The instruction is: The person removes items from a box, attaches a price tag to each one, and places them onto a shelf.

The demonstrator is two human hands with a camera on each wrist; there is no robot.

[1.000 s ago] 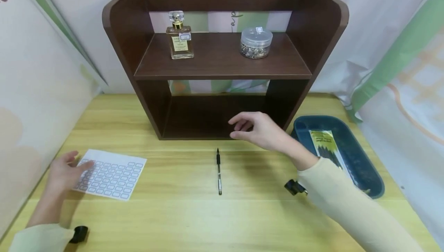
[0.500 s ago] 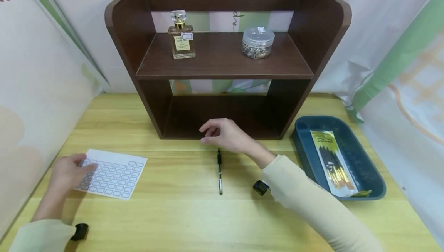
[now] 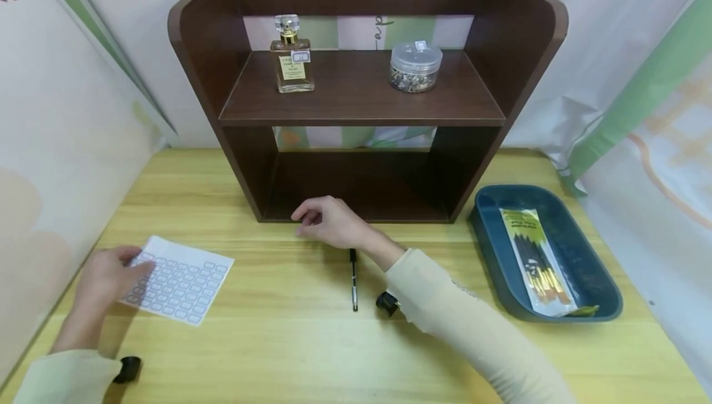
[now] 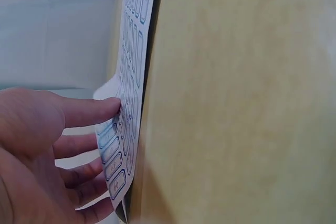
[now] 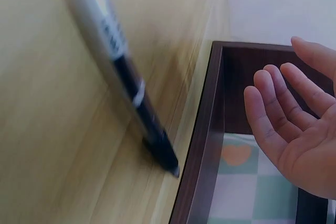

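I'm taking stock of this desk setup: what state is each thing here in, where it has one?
Label sheet: some labels missing
Left hand: pinching the label sheet
Right hand: empty, fingers bent
Pen: uncapped, lying flat
Perfume bottle: capped, upright
Jar: lid on, partly filled
Tray: open-topped
Brush packet: lying in tray, seal unclear

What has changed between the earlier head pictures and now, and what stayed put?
The right hand, holding nothing, has moved left across the pen, toward the sheet; the brushes are now in full view. Nothing was visibly taken or let go. The left hand still pinches the sheet; pen, bottle and jar stayed.
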